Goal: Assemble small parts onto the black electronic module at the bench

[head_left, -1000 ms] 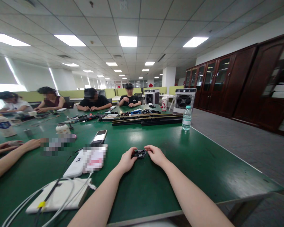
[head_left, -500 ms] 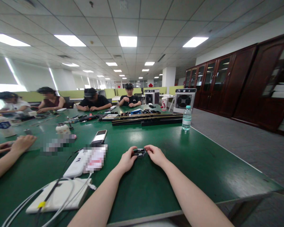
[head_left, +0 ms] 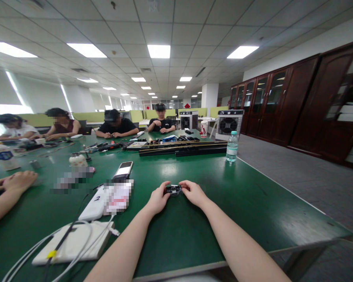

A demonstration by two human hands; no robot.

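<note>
Nearest you on the left, a white slab (head_left: 76,236) lies under looped cables on the green table (head_left: 176,243). Ahead, your left hand (head_left: 159,199) and right hand (head_left: 194,192) pinch a small dark device (head_left: 174,190) between thumbs and fingers, one at each end; you hold it low over or on the tabletop, which you cannot tell. Farther off stand a clear bottle (head_left: 231,149) to your right and, beyond long black bars (head_left: 200,150), seated co-workers (head_left: 116,127).
</note>
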